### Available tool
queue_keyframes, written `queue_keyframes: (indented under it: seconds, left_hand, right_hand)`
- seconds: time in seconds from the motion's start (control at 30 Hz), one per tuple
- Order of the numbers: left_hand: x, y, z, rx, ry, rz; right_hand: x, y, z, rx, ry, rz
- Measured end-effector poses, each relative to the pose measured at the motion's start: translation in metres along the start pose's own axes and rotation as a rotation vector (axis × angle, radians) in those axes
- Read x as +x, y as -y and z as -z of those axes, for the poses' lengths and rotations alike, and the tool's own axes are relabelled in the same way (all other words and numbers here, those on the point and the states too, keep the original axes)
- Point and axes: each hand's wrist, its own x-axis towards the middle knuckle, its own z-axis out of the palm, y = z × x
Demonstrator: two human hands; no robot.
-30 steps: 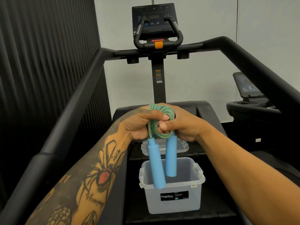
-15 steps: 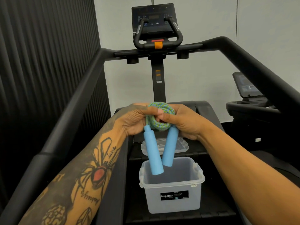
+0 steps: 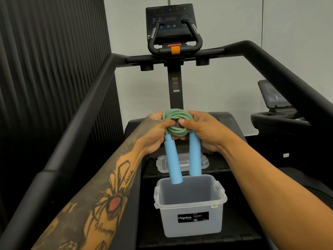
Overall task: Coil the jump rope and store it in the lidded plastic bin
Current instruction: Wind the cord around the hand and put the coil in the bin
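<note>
Coiling looks all but done here — the jump rope (image 3: 177, 123) sits bunched in a tight green-and-blue ring at centre frame, and the storing step is the one in hand. The left hand (image 3: 155, 134) pinches the coil's left side with thumb over the top, and the right hand (image 3: 201, 132) clamps the right side, thumb pressed into the ring's middle; both are closed on the rope, none of the fingers spread. The two blue handles (image 3: 173, 159) dangle below the grip, the left one hanging lower, its tip overlapping the open bin (image 3: 191, 224) in the lower centre. The lid (image 3: 205, 162) lies apart, just beyond the bin, on the treadmill deck (image 3: 234, 239). Next move, by my reading — lower the bundle straight down, feed the handles in first so the loops don't spring loose, then fetch that lid.
</note>
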Motion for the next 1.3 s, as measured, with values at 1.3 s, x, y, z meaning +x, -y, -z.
queue_keyframes:
  seconds: [1.3]
  left_hand:
    - [0.034,0.06,-0.051,0.089,-0.233,-0.026]
  right_hand:
    - [-0.009,-0.039,0.07,0.039,-0.168,-0.112]
